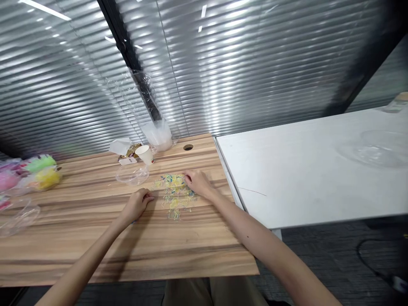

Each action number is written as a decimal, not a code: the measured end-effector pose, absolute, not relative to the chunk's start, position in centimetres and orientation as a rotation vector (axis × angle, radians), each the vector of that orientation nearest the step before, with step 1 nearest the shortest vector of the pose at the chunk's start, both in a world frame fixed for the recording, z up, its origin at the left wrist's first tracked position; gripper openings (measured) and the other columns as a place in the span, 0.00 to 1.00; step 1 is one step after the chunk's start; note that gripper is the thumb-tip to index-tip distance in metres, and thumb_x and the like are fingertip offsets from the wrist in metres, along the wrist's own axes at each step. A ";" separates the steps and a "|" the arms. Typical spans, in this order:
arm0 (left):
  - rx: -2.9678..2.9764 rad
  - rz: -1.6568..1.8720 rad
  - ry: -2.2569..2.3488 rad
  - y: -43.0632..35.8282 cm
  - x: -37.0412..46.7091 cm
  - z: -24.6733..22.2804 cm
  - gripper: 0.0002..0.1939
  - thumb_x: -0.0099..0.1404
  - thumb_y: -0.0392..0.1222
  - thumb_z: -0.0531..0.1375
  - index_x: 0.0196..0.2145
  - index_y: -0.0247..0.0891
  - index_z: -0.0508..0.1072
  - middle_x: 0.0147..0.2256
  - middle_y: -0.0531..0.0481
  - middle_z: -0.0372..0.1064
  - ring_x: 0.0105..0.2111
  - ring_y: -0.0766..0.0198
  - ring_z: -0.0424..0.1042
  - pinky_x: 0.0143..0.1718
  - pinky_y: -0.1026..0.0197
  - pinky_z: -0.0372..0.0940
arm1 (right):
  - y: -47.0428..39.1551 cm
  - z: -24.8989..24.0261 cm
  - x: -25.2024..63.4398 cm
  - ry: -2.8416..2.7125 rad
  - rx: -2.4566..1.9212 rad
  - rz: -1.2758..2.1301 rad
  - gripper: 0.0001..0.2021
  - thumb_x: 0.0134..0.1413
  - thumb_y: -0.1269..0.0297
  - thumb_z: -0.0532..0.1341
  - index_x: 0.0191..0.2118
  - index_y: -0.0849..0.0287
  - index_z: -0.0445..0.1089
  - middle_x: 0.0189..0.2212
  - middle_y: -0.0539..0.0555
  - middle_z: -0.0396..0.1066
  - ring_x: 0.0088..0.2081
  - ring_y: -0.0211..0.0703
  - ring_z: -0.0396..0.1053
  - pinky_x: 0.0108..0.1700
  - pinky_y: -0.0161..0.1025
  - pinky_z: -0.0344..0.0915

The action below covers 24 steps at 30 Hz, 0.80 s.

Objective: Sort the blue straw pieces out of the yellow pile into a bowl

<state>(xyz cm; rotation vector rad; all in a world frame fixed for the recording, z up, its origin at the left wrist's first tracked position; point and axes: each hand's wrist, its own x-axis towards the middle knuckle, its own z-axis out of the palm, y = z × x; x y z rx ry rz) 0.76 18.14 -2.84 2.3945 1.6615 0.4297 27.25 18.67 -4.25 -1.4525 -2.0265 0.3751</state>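
Note:
A loose pile of yellow, blue and clear shreds point(175, 192) lies spread on the wooden table point(178, 250). At the upper right edge of the pile is my right hand point(198, 182), its fingers pinched at the shreds; what lies between the fingertips is too small to make out. My left hand point(137, 205) rests on the wood left of the pile, thumb and fingers closed together, and anything in them is hidden. Behind the hands stands a clear shallow plastic dish point(132, 174), with a white paper cup point(144, 154) just beyond it.
Bags of coloured filler point(46, 177) and another clear container point(19, 219) are at the left. A tall clear bag with white contents point(159, 135) stands at the back. A white table point(306, 178) adjoins on the right, bearing a clear lid point(376, 151) and a thin red strand point(252, 191).

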 end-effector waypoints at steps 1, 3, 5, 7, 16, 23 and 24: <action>2.428 0.437 1.624 18.0 0.8 -2.9 0.07 0.56 0.42 0.53 0.23 0.40 0.66 0.26 0.47 0.69 0.29 0.57 0.68 0.33 0.59 0.61 | 18.7 -4.3 27.2 -2.023 -1.444 0.374 0.15 0.60 0.68 0.50 0.48 0.55 0.70 0.42 0.52 0.74 0.43 0.43 0.71 0.42 0.34 0.62; 2.491 0.467 1.569 18.2 1.2 -2.8 0.08 0.59 0.42 0.51 0.24 0.39 0.64 0.27 0.47 0.67 0.29 0.58 0.67 0.32 0.59 0.61 | 18.7 -4.3 27.2 -2.025 -1.444 0.380 0.15 0.60 0.68 0.50 0.47 0.55 0.70 0.42 0.52 0.74 0.43 0.43 0.71 0.43 0.34 0.62; 2.541 0.497 1.560 19.0 1.8 -2.6 0.08 0.60 0.41 0.49 0.26 0.39 0.63 0.27 0.48 0.67 0.29 0.59 0.66 0.33 0.59 0.60 | 18.6 -4.2 27.3 -2.035 -1.459 0.393 0.15 0.61 0.67 0.50 0.48 0.55 0.70 0.42 0.52 0.74 0.43 0.43 0.71 0.43 0.33 0.62; 2.574 0.508 1.568 20.4 2.4 -2.4 0.09 0.61 0.40 0.47 0.28 0.39 0.64 0.28 0.48 0.67 0.31 0.59 0.66 0.34 0.59 0.60 | 18.5 -4.1 27.3 -2.045 -1.470 0.396 0.15 0.60 0.67 0.50 0.49 0.55 0.70 0.42 0.53 0.74 0.44 0.43 0.71 0.44 0.33 0.62; 2.629 0.504 1.511 25.3 3.3 -2.8 0.13 0.60 0.42 0.50 0.31 0.38 0.73 0.34 0.42 0.72 0.36 0.54 0.69 0.40 0.55 0.61 | 18.4 -3.9 27.4 -2.043 -1.468 0.369 0.15 0.61 0.67 0.50 0.46 0.55 0.71 0.42 0.53 0.74 0.44 0.42 0.70 0.44 0.33 0.62; 2.638 0.424 1.496 25.8 3.2 -3.2 0.13 0.60 0.41 0.49 0.32 0.36 0.72 0.33 0.42 0.71 0.34 0.55 0.69 0.38 0.56 0.61 | 18.6 -3.8 27.4 -2.053 -1.461 0.371 0.15 0.60 0.68 0.50 0.48 0.55 0.70 0.43 0.52 0.74 0.44 0.42 0.70 0.44 0.34 0.62; 2.639 0.410 1.487 26.0 3.3 -3.2 0.13 0.60 0.40 0.48 0.32 0.36 0.72 0.33 0.42 0.71 0.34 0.55 0.68 0.38 0.56 0.61 | 18.6 -3.8 27.4 -2.054 -1.469 0.371 0.15 0.60 0.67 0.50 0.48 0.55 0.70 0.42 0.52 0.74 0.43 0.43 0.71 0.43 0.34 0.62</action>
